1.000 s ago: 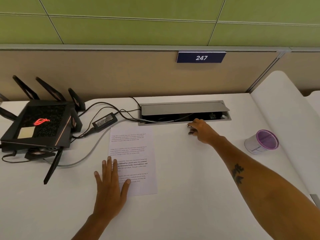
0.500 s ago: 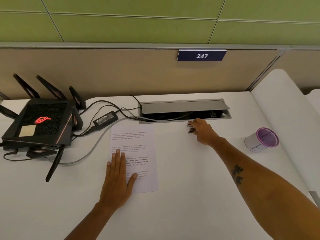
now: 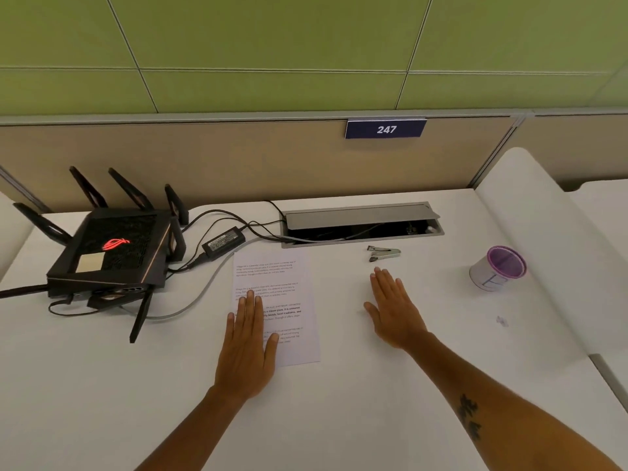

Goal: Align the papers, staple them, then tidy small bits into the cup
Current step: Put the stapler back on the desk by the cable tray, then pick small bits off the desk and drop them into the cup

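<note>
Printed white papers point(image 3: 282, 287) lie on the white desk point(image 3: 339, 402), a little left of centre. My left hand point(image 3: 248, 348) rests flat on their lower left part, fingers spread. A small metal stapler point(image 3: 384, 253) lies just in front of the cable tray. My right hand point(image 3: 394, 307) hovers flat and empty just below the stapler, not touching it. A white cup with a purple rim point(image 3: 498, 268) stands at the right. A small pale bit point(image 3: 502, 321) lies on the desk below the cup.
A black router with antennas point(image 3: 112, 249) and a power adapter point(image 3: 222, 241) with cables fill the left back. An open grey cable tray point(image 3: 360, 224) is sunk in the desk at the back. A raised white divider point(image 3: 543, 249) borders the right side.
My right hand has let go of the stapler near the cable tray and drawn back toward me, open. My left hand slid further up onto the papers.
</note>
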`<state>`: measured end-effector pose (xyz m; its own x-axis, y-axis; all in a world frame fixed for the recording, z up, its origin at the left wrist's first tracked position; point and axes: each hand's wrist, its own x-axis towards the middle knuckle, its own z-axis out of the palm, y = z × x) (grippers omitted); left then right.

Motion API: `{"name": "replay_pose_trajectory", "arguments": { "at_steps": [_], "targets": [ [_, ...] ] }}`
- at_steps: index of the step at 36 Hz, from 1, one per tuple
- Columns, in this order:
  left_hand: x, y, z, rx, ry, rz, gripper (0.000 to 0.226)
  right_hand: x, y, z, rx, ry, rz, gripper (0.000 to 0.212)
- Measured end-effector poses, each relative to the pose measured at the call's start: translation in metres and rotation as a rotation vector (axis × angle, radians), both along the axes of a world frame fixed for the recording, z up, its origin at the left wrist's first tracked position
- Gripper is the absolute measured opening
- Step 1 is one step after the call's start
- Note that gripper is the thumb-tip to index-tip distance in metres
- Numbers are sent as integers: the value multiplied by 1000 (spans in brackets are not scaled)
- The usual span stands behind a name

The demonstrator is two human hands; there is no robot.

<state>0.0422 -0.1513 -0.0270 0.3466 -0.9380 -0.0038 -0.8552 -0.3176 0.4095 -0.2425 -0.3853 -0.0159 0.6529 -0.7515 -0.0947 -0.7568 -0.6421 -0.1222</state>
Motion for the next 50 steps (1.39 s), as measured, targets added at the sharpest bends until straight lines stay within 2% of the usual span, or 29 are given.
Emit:
{"name": "replay_pose_trajectory", "arguments": {
  "at_steps": [12, 26, 36, 50],
  "targets": [
    [-4, 27, 12, -37, -27, -35, 81, 7, 89, 11, 53, -49, -45, 71],
    [-26, 37, 12, -48, -9, -134, 81, -22, 118, 23, 9, -68, -141, 70],
    [-106, 13, 4, 20, -78, -137, 79, -88, 86, 13, 37, -96, -143, 69],
    [-283, -93, -5, 111, -44, -157, 79, -256, -20, -5, 74, -70, -135, 69]
  ]
}}
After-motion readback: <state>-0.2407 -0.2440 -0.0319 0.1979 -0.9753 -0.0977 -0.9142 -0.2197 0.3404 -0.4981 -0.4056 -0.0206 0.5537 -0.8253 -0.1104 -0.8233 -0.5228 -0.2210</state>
